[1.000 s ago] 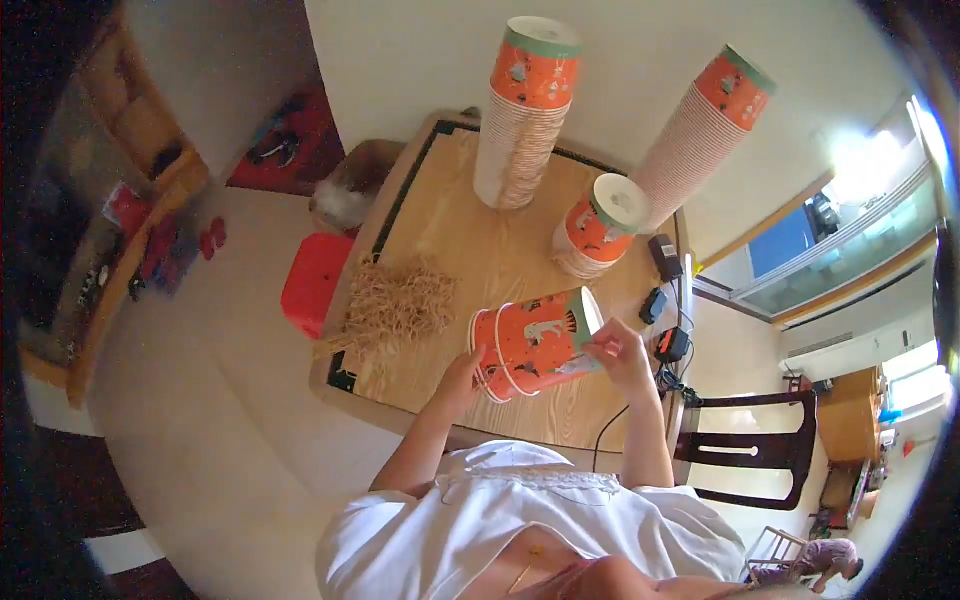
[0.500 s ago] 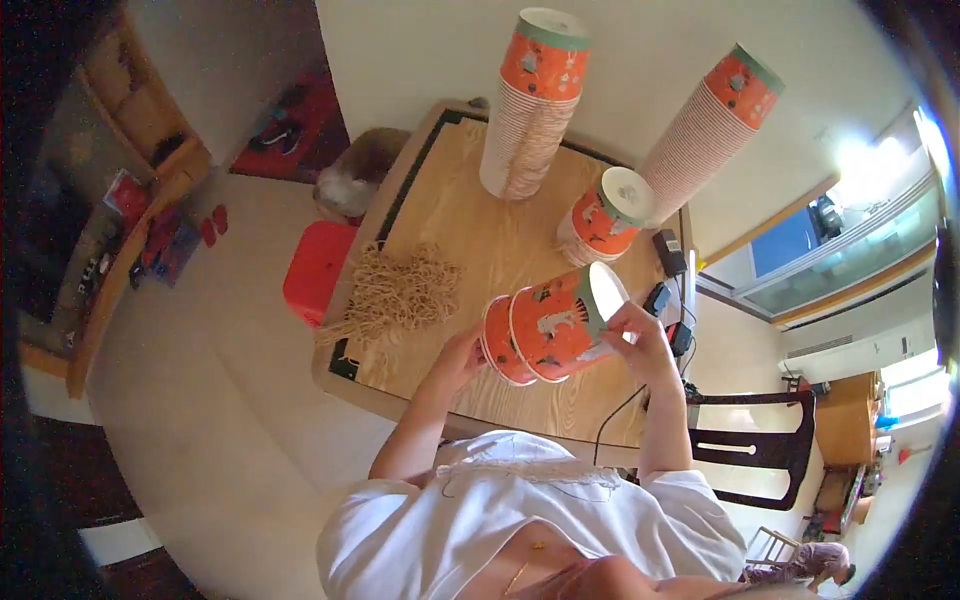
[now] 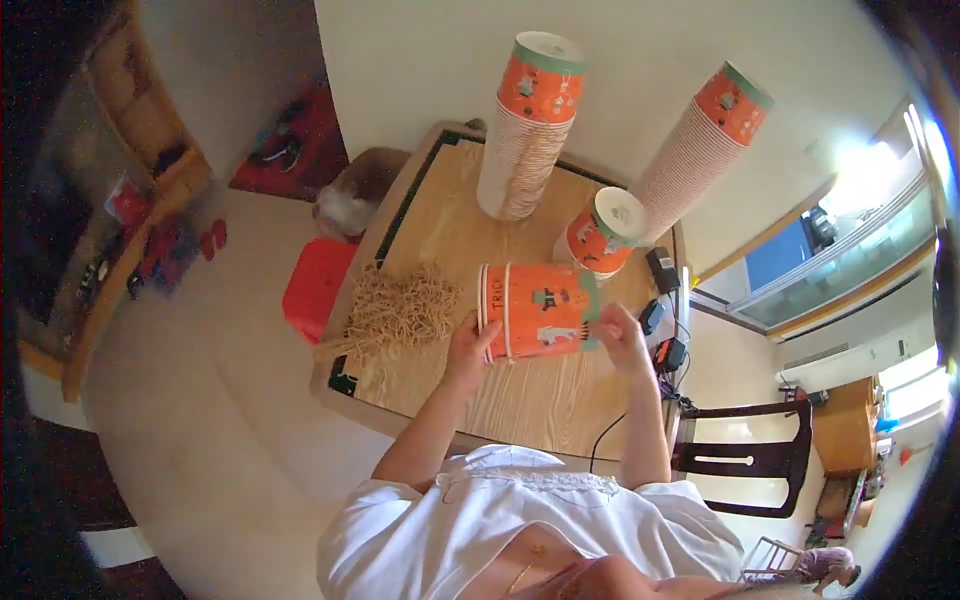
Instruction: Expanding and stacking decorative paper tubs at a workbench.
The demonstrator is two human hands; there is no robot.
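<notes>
Two orange paper buckets point(image 3: 548, 312) with green base bands and printed cartoon figures lie sideways, nested together, above the table. My left hand point(image 3: 472, 350) is closed round their rims at the left end, thumb on the near side. At the green base end, my right hand point(image 3: 622, 340) has its fingers curled in against the edge of the outer bucket. Just beyond is a short stack of upside-down buckets point(image 3: 603, 232). A tall stack point(image 3: 527, 140) stands behind, and another tall stack point(image 3: 700, 150) leans to the right.
A heap of tan twisted paper cords point(image 3: 403, 312) lies on the left of the wooden table point(image 3: 520, 405). Black adapters point(image 3: 663, 268) and cables line the right edge. A red stool point(image 3: 317, 285) stands left, a dark chair point(image 3: 745, 458) right. Another person point(image 3: 828, 565) is far off at lower right.
The two buckets have slid closer into each other and turned level, moving slightly left. My right hand has shifted a little left and down along the base edge.
</notes>
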